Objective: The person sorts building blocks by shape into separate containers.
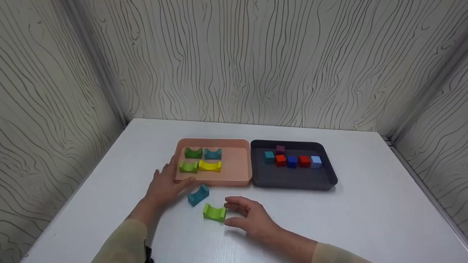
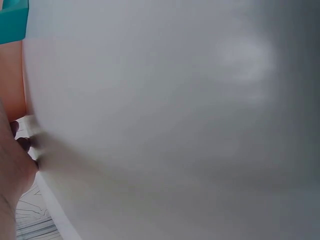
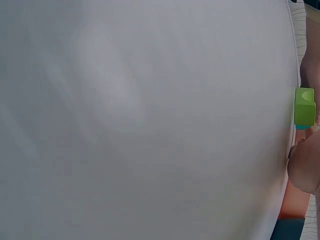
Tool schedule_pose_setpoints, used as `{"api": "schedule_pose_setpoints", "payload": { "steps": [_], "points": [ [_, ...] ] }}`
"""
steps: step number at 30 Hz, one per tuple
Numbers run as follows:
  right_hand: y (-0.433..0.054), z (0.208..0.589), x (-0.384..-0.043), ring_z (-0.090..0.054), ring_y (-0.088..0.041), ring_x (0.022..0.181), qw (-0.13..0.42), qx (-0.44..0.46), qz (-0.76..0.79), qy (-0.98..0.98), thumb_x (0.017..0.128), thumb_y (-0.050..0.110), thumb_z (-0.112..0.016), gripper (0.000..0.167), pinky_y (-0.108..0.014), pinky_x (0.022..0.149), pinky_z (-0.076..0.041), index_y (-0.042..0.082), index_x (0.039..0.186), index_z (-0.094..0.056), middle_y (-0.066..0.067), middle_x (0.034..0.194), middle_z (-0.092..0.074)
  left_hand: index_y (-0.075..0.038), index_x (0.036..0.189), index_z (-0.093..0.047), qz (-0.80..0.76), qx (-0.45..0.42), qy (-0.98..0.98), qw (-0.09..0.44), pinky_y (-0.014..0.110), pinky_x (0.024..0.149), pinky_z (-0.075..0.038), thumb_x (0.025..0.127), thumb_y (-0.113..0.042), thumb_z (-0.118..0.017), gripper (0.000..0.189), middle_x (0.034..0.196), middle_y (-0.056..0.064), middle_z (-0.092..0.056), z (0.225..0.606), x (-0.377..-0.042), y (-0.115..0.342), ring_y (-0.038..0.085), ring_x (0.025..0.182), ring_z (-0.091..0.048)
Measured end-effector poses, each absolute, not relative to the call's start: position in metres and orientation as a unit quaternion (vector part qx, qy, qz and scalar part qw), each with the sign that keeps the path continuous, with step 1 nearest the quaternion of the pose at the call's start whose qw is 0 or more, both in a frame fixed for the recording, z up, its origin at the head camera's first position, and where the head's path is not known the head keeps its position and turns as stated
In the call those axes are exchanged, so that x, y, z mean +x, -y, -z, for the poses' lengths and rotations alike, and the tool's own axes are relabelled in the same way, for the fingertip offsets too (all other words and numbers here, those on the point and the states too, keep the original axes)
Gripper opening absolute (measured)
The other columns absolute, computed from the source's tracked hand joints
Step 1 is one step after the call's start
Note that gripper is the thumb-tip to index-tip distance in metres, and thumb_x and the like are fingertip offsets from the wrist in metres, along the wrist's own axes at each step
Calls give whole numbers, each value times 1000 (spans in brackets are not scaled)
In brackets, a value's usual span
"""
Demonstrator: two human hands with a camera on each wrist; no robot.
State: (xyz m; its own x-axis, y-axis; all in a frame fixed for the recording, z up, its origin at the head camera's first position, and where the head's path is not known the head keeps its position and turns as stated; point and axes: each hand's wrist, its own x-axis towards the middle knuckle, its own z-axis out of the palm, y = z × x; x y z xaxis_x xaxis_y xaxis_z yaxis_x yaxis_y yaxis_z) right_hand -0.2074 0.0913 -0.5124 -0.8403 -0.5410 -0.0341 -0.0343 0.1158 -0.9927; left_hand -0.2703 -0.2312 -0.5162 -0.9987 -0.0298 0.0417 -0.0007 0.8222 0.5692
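Observation:
At the front left corner of the pink tray (image 1: 234, 164) my left hand (image 1: 162, 188) rests with its thumb along the front rim and its fingers by the left wall. My right hand (image 1: 252, 219) is beside the right end of a light green block with a curved hollow (image 1: 214, 213), thumb and fingers parted. A teal hollowed block (image 1: 198, 195) lies on the table between the hands, near the left thumb. Inside the tray sit a dark green block (image 1: 193, 153), a blue-teal one (image 1: 212, 154), a light green one (image 1: 188, 167) and a yellow one (image 1: 210, 166).
A black tray (image 1: 292, 182) stands right against the pink one. It holds several small cubes, among them a purple cube (image 1: 280, 149) and a light blue cube (image 1: 316, 162). The white table (image 1: 373, 204) is bounded by wood-patterned panels (image 1: 234, 65) behind and at the sides.

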Motion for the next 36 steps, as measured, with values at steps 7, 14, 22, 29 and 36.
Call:
{"api": "schedule_pose_setpoints", "payload": {
  "steps": [7,14,22,29,36],
  "points": [
    [-89,514,-206,-60,-25,136,194,-192,632,-726,92,12,-84,58,-32,111,-49,6,145,-62,-11,143,-67,-21,173,-6,301,9,953,25,68,126,-2,88,-80,-65,119,172,14,-30,517,-271,231,44,158,-24],
    [-83,517,-203,-64,-21,130,168,-191,615,-746,91,11,-85,52,-30,111,-49,8,140,-67,-8,137,-71,-20,173,-6,297,7,954,29,69,125,-2,88,-77,-67,118,172,14,-32,519,-271,231,44,158,-26],
    [-81,515,-205,-67,-19,125,148,-183,594,-770,91,12,-85,47,-37,109,-51,11,136,-70,-3,131,-74,-21,173,-6,305,9,952,23,68,126,0,88,-79,-66,119,173,14,-30,517,-271,231,44,159,-24],
    [-80,518,-205,-68,-22,124,127,-197,603,-763,91,9,-84,45,-35,106,-53,8,134,-71,-7,130,-74,-21,173,-7,309,9,951,25,68,126,0,89,-77,-66,116,173,12,-29,515,-271,229,44,159,-22],
    [-79,517,-206,-67,-19,124,139,-190,587,-774,92,12,-84,44,-36,107,-53,11,134,-71,-3,130,-74,-20,173,-7,307,-4,951,33,69,125,-1,90,-75,-66,116,173,12,-30,516,-271,231,44,158,-25]
  ]
}}
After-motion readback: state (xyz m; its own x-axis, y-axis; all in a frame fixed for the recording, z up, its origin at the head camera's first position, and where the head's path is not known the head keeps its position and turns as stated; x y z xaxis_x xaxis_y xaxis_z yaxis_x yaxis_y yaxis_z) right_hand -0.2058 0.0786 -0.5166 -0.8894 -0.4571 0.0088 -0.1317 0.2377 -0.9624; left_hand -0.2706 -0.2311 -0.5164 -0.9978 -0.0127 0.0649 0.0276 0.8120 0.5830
